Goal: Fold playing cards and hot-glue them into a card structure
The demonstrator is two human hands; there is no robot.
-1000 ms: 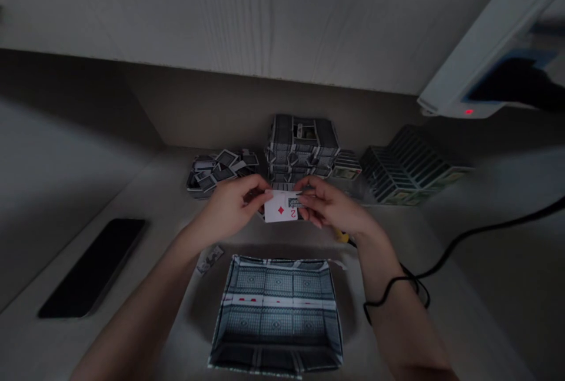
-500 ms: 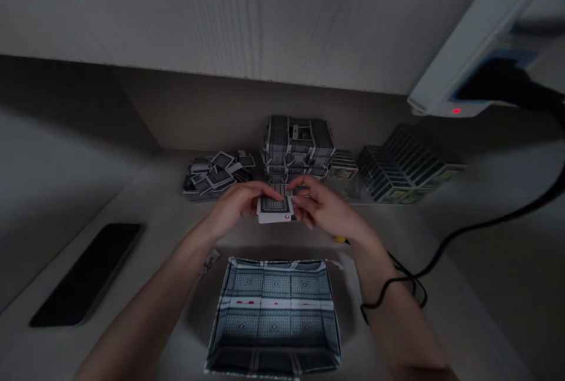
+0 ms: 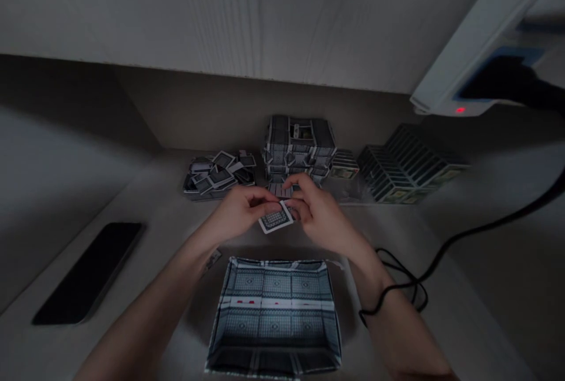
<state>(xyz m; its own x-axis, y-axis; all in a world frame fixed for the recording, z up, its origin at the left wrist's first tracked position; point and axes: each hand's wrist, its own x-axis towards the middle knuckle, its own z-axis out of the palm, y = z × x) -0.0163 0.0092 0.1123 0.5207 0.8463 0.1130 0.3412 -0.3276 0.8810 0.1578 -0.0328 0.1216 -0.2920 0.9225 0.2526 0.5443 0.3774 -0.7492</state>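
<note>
A playing card [image 3: 274,221], patterned back up and tilted, is between my two hands in the head view. My left hand [image 3: 238,211] pinches its upper left part with thumb and fingers. At its right edge, where a white strip shows, my right hand [image 3: 315,213] grips it with bent fingers. Whether more cards lie under it cannot be made out. Nearer to me stands an open box made of cards [image 3: 276,316]. Just beyond my fingers is a structure of stacked, folded cards [image 3: 300,145].
Loose folded cards [image 3: 220,172] fill a tray at the back left. Card blocks [image 3: 397,169] stand at the back right, beside a smaller block [image 3: 343,164]. A phone [image 3: 90,272] lies left. A black cable [image 3: 477,228] runs from the power strip [image 3: 472,63] across my right forearm.
The card has tilted and moved slightly nearer to me. My left thumb now presses on its upper part, and my right fingers have closed in on its right edge.
</note>
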